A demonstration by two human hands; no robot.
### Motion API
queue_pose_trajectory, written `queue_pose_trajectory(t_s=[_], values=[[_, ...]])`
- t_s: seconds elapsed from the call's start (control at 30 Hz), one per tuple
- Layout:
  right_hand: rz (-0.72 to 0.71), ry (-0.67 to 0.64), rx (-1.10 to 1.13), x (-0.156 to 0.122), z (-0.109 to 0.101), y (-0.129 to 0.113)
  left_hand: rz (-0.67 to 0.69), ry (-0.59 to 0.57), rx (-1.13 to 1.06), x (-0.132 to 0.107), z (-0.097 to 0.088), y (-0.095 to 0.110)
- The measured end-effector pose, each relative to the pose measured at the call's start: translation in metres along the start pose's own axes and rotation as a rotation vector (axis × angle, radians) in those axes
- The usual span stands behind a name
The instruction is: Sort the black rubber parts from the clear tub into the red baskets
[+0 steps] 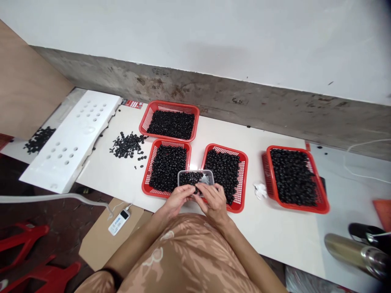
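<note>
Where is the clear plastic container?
In the head view, the clear plastic container is just below centre, beyond the left hand and right hand, with one red basket at its left and another red basket at its right.

White wall (195, 36) above a stained grey concrete band (122, 75); white surface (275, 232) alongside; red plastic stools (35, 232) on dark floor (65, 221).

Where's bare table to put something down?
The white table is bare in front of the rightmost basket, left of the flask, and behind the tissue, left of that basket. Near the left hand and right hand, the tub and baskets crowd it.
</note>
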State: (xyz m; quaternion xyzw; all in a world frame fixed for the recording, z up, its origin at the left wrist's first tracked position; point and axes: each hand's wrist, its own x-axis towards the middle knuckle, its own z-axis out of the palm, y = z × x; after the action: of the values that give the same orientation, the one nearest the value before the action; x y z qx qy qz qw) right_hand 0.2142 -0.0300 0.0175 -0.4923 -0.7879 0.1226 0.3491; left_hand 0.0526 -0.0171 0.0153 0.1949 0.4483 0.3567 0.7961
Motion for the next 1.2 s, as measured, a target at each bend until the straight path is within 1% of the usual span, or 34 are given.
queue_pose_trajectory(t_s=[0.1, 0.2, 0.3, 0.4, 0.47, 0.53, 0.57, 0.73, 0.83, 0.93, 1.03, 1.2], values=[[0.073, -0.066, 0.143, -0.001, -0.002, 0.001, 0.040, 0.008, 0.100, 0.001, -0.002, 0.000], [0.240, -0.163, 0.429, 0.004, -0.007, 0.001, 0.088, 0.021, 0.196, 0.001, -0.003, 0.001], [0.407, -0.207, 0.663, 0.012, -0.011, 0.002, 0.103, -0.009, 0.249, -0.002, -0.001, 0.002], [0.485, -0.226, 0.751, 0.016, -0.011, 0.006, 0.093, -0.026, 0.229, -0.005, 0.001, 0.003], [0.483, -0.249, 0.760, 0.015, -0.011, 0.009, 0.080, -0.025, 0.209, -0.005, 0.001, 0.003], [0.433, -0.260, 0.714, 0.013, -0.012, 0.010, 0.086, -0.020, 0.208, -0.005, 0.001, 0.002], [0.387, -0.260, 0.657, 0.012, -0.013, 0.009, 0.103, -0.014, 0.215, -0.005, 0.000, 0.002], [0.074, -0.258, 0.151, 0.011, -0.016, 0.000, 0.190, 0.041, 0.259, -0.002, 0.001, 0.002], [-0.046, -0.239, -0.025, 0.014, -0.012, -0.004, 0.205, 0.076, 0.297, -0.002, 0.003, 0.004], [-0.101, -0.208, -0.057, 0.017, -0.007, -0.002, 0.200, 0.068, 0.309, -0.003, 0.002, 0.006], [-0.124, -0.184, -0.014, 0.016, -0.005, 0.003, 0.174, -0.004, 0.322, -0.005, -0.003, 0.006], [-0.231, -0.240, 0.093, 0.014, -0.007, 0.011, 0.184, -0.059, 0.461, -0.009, -0.006, 0.006]])
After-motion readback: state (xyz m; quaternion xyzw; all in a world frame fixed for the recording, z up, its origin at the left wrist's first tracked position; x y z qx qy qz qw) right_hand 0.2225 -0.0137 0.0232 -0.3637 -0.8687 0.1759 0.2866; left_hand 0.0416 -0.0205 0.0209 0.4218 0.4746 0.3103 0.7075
